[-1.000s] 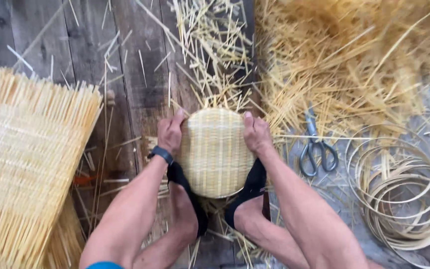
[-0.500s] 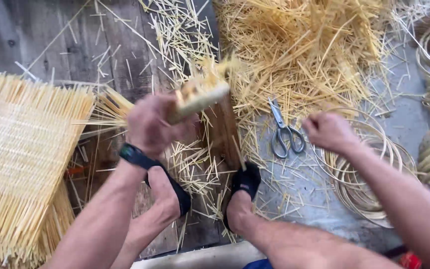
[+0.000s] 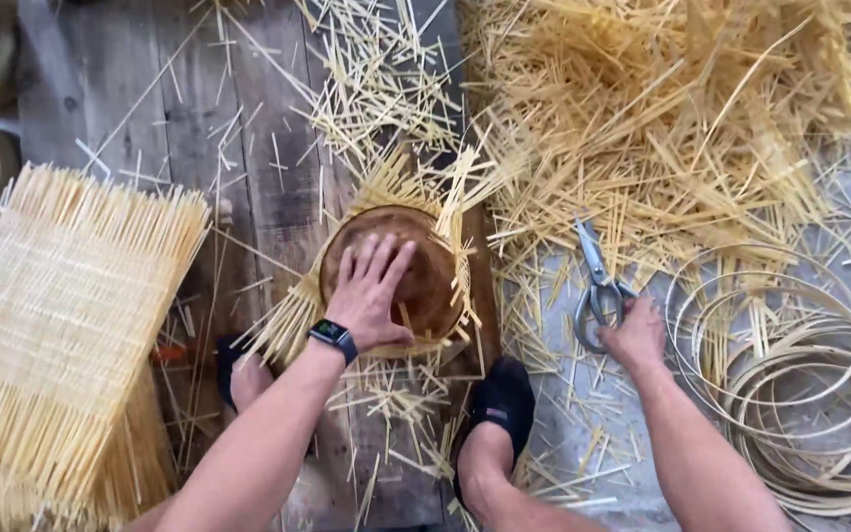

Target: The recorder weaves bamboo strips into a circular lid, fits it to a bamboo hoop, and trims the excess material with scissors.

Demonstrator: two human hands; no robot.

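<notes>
- Since half a second ago: woven piece has gone from raised in the left hand to lying flat on the boards; right hand has dropped onto the scissors.
- Round woven basket base (image 3: 396, 271), brown dome with loose straw spokes fanning off its rim, sits mid-frame on the wooden plank floor (image 3: 199, 118).
- Left hand (image 3: 371, 294) lies palm-down on the dome, fingers spread and flat, pressing, not gripping. Dark wristwatch (image 3: 333, 336) on the wrist.
- Right hand (image 3: 634, 335) at 3 o'clock of the base, fingers curled at the handle loops of the scissors (image 3: 598, 286); blades point to 12.
- Feet in dark shoes (image 3: 504, 399) at 6 o'clock.
- Woven straw mat (image 3: 61, 325) at 9 o'clock.
- Coiled cane hoops (image 3: 790, 374) at 3 o'clock beyond the scissors.
- Loose straw pile (image 3: 672, 108) at 1 o'clock.
</notes>
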